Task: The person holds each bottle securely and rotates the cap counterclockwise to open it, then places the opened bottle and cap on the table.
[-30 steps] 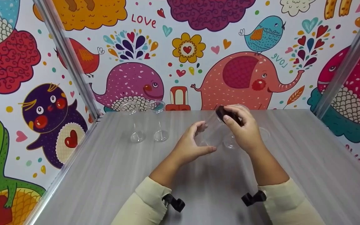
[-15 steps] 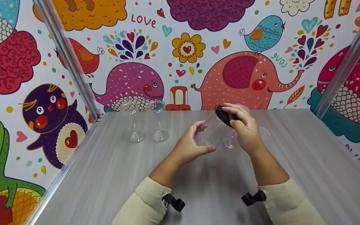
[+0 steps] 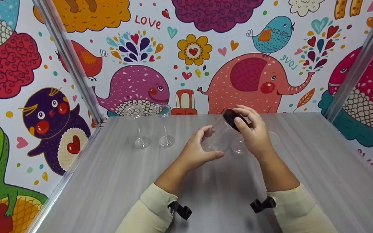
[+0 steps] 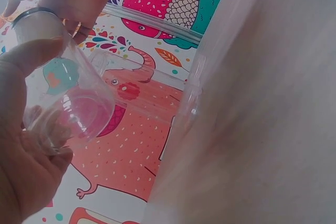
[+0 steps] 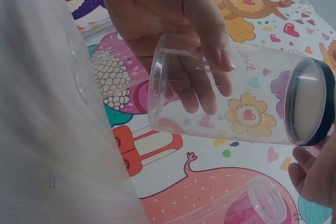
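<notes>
A clear plastic jar (image 3: 216, 135) with a black lid (image 3: 231, 119) is held tilted above the table, its lidded end up and to the right. My left hand (image 3: 197, 148) holds the jar's body near the base, the thumb on the near side and the fingers around the far side. On the lid, my right hand (image 3: 255, 137) has its thumb on the near edge and its fingers over the far edge. In the right wrist view, the see-through jar (image 5: 252, 98) shows no contents, and the lid (image 5: 326, 103) sits on its mouth.
Two clear jars (image 3: 141, 141) (image 3: 166, 139) stand at the back left of the grey table (image 3: 115, 181). Another clear jar (image 3: 238, 148) stands behind my hands, with a further clear round rim (image 3: 274, 139) beside it. A patterned wall (image 3: 193, 74) and metal posts (image 3: 73, 68) enclose the table.
My right thumb and fingers have shifted around the lid's edge and back, the thumb now higher on it than half a second ago. My left hand and the jar have stayed in place.
</notes>
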A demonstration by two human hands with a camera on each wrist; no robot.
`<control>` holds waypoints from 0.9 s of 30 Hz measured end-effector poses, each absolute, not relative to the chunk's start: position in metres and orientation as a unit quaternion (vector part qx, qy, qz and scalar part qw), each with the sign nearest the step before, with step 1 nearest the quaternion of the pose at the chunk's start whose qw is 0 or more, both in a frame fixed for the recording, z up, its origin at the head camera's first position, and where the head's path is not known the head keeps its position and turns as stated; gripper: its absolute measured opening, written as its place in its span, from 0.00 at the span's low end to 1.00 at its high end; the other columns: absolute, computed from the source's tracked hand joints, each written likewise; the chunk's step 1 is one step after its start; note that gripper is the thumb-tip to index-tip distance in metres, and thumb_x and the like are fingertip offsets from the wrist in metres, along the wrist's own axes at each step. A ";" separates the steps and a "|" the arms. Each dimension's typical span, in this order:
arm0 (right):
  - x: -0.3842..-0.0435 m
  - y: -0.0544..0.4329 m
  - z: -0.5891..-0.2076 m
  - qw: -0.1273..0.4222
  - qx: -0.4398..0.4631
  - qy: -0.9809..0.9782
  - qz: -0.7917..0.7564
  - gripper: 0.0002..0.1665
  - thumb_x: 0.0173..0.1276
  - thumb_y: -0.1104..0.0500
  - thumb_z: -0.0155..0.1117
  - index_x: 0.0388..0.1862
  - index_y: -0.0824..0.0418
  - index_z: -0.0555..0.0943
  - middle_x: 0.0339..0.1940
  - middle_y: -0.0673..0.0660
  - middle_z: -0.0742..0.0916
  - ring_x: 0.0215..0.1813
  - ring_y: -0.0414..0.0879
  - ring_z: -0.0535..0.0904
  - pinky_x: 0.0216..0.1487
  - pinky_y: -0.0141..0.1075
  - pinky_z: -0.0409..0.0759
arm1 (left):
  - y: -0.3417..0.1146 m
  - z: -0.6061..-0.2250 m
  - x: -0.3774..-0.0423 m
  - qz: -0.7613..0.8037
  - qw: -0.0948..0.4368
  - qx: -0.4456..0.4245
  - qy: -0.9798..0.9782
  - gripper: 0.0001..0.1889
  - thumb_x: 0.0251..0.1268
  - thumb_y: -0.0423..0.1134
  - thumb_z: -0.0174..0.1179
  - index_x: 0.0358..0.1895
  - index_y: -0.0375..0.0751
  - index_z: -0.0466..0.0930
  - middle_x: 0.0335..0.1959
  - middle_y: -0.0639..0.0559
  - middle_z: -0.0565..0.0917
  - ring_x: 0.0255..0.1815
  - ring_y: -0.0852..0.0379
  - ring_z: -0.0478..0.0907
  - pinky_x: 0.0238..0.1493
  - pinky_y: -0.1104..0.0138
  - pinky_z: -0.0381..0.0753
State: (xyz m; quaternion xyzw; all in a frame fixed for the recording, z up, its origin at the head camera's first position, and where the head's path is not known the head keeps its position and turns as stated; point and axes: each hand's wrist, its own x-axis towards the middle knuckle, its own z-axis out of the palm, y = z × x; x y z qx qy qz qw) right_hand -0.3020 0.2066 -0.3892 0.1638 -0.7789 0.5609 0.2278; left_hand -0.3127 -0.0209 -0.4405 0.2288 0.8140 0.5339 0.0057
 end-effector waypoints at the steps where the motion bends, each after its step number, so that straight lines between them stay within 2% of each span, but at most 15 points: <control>1: -0.302 0.207 -0.389 0.227 0.155 -0.787 0.553 0.23 0.79 0.52 0.60 0.68 0.56 0.83 0.74 0.55 0.80 0.66 0.45 0.75 0.57 0.25 0.81 | -0.021 -0.441 -0.313 0.535 0.005 0.229 0.813 0.56 0.51 0.62 0.81 0.82 0.52 0.62 0.78 0.56 0.76 0.81 0.54 0.71 0.82 0.49 0.72; 5: -0.302 0.207 -0.388 0.223 0.133 -0.808 0.529 0.24 0.76 0.47 0.65 0.67 0.53 0.83 0.70 0.54 0.81 0.60 0.46 0.74 0.54 0.33 0.81 | -0.020 -0.441 -0.312 0.541 0.006 0.229 0.809 0.54 0.53 0.57 0.81 0.82 0.54 0.62 0.78 0.55 0.76 0.82 0.53 0.70 0.82 0.47 0.70; 9: -0.302 0.206 -0.388 0.221 0.134 -0.810 0.527 0.24 0.75 0.47 0.68 0.66 0.52 0.84 0.69 0.54 0.81 0.63 0.47 0.74 0.58 0.37 0.80 | -0.020 -0.441 -0.311 0.541 0.005 0.230 0.809 0.53 0.53 0.56 0.81 0.82 0.56 0.62 0.78 0.55 0.76 0.82 0.52 0.70 0.82 0.47 0.71; 15: -0.303 0.207 -0.389 0.232 0.156 -0.800 0.531 0.20 0.76 0.53 0.66 0.64 0.53 0.86 0.69 0.53 0.83 0.69 0.44 0.75 0.63 0.28 0.79 | -0.020 -0.442 -0.312 0.541 0.003 0.238 0.807 0.53 0.53 0.58 0.81 0.82 0.55 0.62 0.78 0.53 0.76 0.82 0.52 0.70 0.82 0.48 0.71; 22: -0.302 0.206 -0.389 0.233 0.173 -0.794 0.534 0.20 0.78 0.58 0.60 0.65 0.53 0.86 0.72 0.54 0.83 0.72 0.43 0.73 0.67 0.27 0.76 | -0.020 -0.441 -0.312 0.539 0.002 0.239 0.807 0.53 0.53 0.57 0.81 0.82 0.53 0.62 0.79 0.49 0.75 0.82 0.51 0.71 0.82 0.49 0.71; 27: -0.300 0.205 -0.389 0.210 0.190 -0.778 0.561 0.22 0.79 0.61 0.55 0.67 0.54 0.84 0.74 0.52 0.81 0.74 0.45 0.72 0.65 0.23 0.80 | -0.020 -0.440 -0.311 0.540 0.003 0.238 0.807 0.53 0.54 0.56 0.81 0.82 0.53 0.62 0.79 0.49 0.75 0.82 0.51 0.70 0.82 0.49 0.71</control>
